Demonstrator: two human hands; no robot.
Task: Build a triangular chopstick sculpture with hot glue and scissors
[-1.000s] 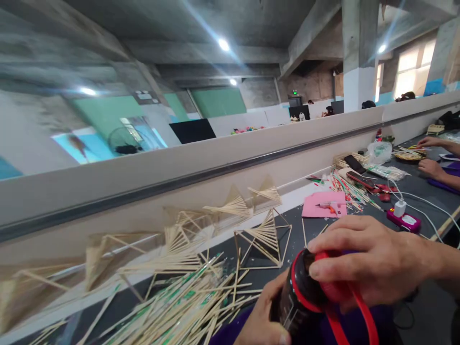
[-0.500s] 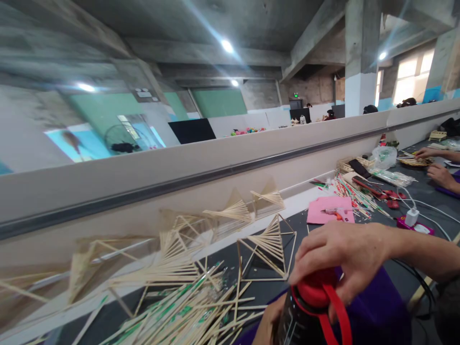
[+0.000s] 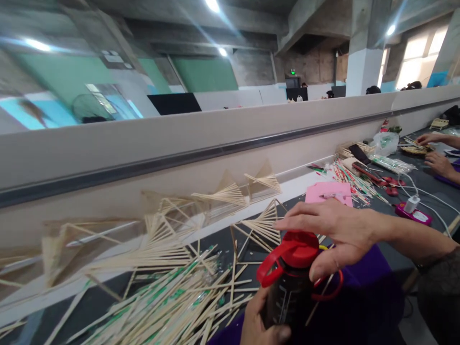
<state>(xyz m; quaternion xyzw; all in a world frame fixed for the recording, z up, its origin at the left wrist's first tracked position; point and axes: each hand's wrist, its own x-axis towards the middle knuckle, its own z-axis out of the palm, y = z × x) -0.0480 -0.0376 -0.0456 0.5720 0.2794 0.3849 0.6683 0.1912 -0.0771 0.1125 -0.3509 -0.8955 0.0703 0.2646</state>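
Fingers L (image 3: 280,333) — round 1 btl (image 3: 286,302) | fingers R (image 3: 299,222) — over 1 red lid (image 3: 301,253)

Bottle's lid (image 3: 299,249) is bright red, and so is its strap loop (image 3: 270,266), while the body (image 3: 287,299) is see-through blackish with pale markings. Purple cloth (image 3: 373,287) at the near right, dark grey tabletop (image 3: 215,235) under it all. Sticks (image 3: 179,306) at the near left are pale straw, mixed with green-printed wrappers. Farther right: pink sheet (image 3: 316,192), magenta power strip (image 3: 417,214) with a white plug (image 3: 411,204), and red-handled scissors (image 3: 391,184).
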